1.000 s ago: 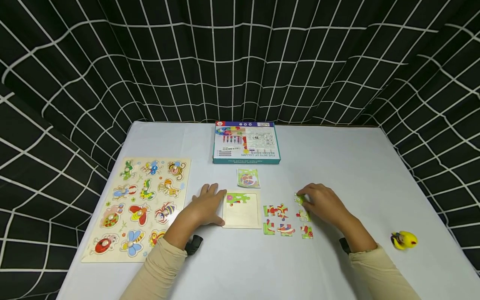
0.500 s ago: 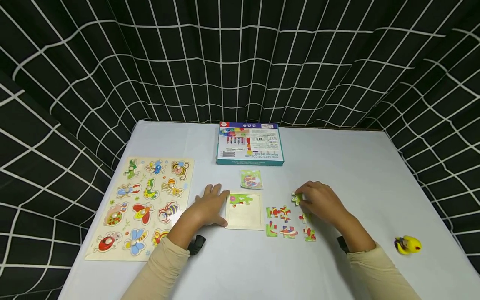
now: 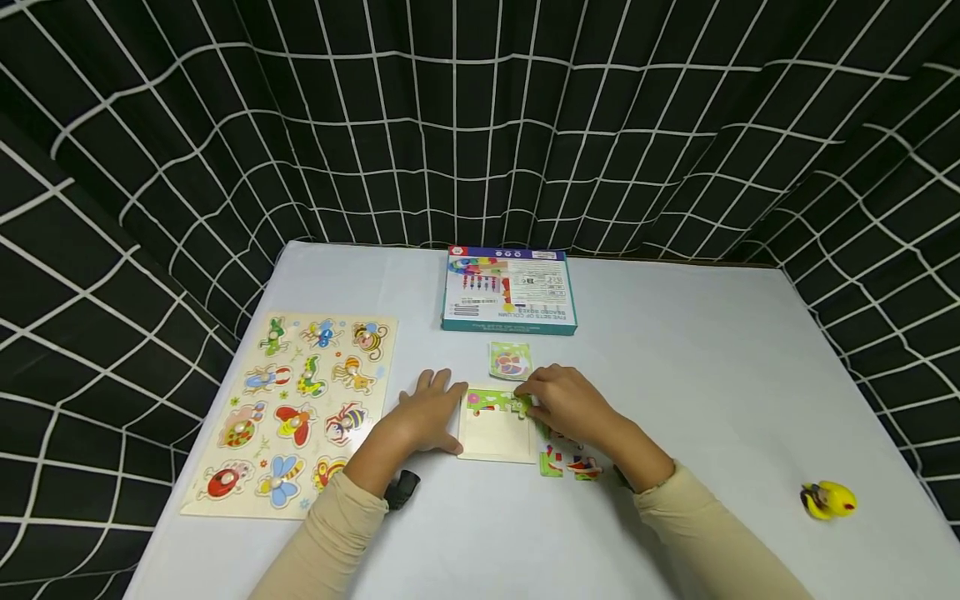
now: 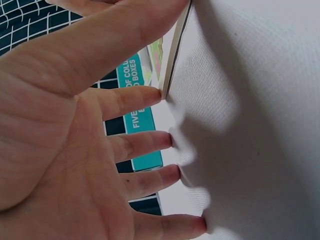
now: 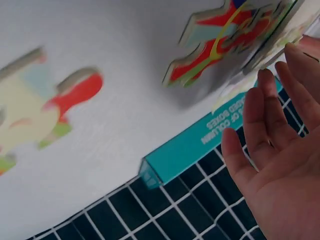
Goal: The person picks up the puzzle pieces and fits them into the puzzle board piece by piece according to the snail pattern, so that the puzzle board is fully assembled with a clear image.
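A square wooden puzzle tray point(image 3: 495, 440) lies at the middle of the table, with green puzzle pieces point(image 3: 486, 400) along its far left part. My left hand point(image 3: 417, 418) rests at the tray's left side, fingers spread; in the left wrist view the index fingertip point(image 4: 156, 94) touches the tray's edge. Over the far right corner, my right hand point(image 3: 570, 404) pinches a green jigsaw piece point(image 3: 519, 407) beside the placed ones. Loose red-and-green pieces point(image 3: 551, 462) lie right of the tray, partly hidden under my right hand and forearm.
A small picture card point(image 3: 510, 361) lies just beyond the tray, and a flat teal-edged box point(image 3: 510, 292) behind that. At left is a large insect peg board point(image 3: 300, 417). A yellow toy duck point(image 3: 828, 500) sits far right.
My right hand has picked up the green jigsaw piece from the right and carried it left to the tray's far right corner. The left hand has stayed at the tray; the head view shifted slightly.
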A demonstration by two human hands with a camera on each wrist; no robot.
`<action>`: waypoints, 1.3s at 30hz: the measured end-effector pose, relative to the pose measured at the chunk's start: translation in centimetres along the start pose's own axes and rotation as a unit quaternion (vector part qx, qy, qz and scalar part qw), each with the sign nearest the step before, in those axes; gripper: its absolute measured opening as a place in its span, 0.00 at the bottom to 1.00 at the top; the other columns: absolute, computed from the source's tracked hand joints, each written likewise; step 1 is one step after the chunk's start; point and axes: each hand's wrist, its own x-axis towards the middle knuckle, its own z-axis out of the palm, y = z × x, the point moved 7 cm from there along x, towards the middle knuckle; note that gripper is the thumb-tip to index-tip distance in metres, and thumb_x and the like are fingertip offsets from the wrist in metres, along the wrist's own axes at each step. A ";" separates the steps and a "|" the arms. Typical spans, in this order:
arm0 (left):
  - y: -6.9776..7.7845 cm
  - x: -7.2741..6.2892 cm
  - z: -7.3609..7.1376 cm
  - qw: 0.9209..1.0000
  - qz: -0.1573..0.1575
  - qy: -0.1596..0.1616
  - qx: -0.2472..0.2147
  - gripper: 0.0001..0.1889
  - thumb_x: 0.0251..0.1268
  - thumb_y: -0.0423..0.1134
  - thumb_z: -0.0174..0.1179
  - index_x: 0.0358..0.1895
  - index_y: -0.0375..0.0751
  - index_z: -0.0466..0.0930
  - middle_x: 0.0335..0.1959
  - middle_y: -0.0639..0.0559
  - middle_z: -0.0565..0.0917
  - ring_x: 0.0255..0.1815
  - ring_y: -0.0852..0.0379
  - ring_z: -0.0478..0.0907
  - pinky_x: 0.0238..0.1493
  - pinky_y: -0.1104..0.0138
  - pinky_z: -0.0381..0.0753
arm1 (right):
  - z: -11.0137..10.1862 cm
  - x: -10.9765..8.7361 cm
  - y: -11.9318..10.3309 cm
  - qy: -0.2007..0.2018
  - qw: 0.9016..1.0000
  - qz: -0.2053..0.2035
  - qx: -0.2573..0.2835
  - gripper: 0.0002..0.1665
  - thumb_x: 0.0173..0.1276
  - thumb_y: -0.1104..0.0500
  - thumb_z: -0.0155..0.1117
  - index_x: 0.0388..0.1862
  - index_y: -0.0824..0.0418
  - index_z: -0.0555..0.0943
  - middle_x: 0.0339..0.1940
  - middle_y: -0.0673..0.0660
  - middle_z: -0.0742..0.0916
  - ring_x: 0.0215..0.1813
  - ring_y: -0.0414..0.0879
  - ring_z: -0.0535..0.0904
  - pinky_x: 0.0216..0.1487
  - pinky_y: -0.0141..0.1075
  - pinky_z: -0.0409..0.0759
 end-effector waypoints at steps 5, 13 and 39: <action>0.3 -0.1 -0.1 1.000 0.003 -0.002 -0.003 0.48 0.42 0.45 0.78 0.71 0.40 0.65 0.74 0.35 0.58 0.75 0.34 0.49 0.61 0.28 0.57 | 0.5 0.2 -0.2 -0.010 1.000 0.008 -0.013 0.16 0.55 0.58 0.76 0.45 0.55 0.87 0.42 0.51 0.86 0.44 0.46 0.79 0.53 0.45 0.77; 0.1 0.2 0.1 1.000 0.001 -0.006 0.008 0.49 0.42 0.46 0.78 0.71 0.40 0.64 0.74 0.35 0.57 0.74 0.34 0.50 0.61 0.29 0.58 | 0.6 0.4 -0.5 -0.016 0.999 -0.003 -0.032 0.16 0.57 0.57 0.75 0.46 0.55 0.87 0.41 0.51 0.85 0.44 0.47 0.78 0.51 0.44 0.77; 0.1 0.1 -0.3 1.000 0.006 -0.004 -0.001 0.49 0.42 0.45 0.78 0.71 0.39 0.64 0.74 0.35 0.57 0.74 0.34 0.49 0.60 0.27 0.57 | 0.1 -4.0 1.6 -0.046 0.998 0.045 0.029 0.15 0.52 0.60 0.78 0.40 0.57 0.87 0.38 0.49 0.86 0.41 0.44 0.79 0.45 0.41 0.79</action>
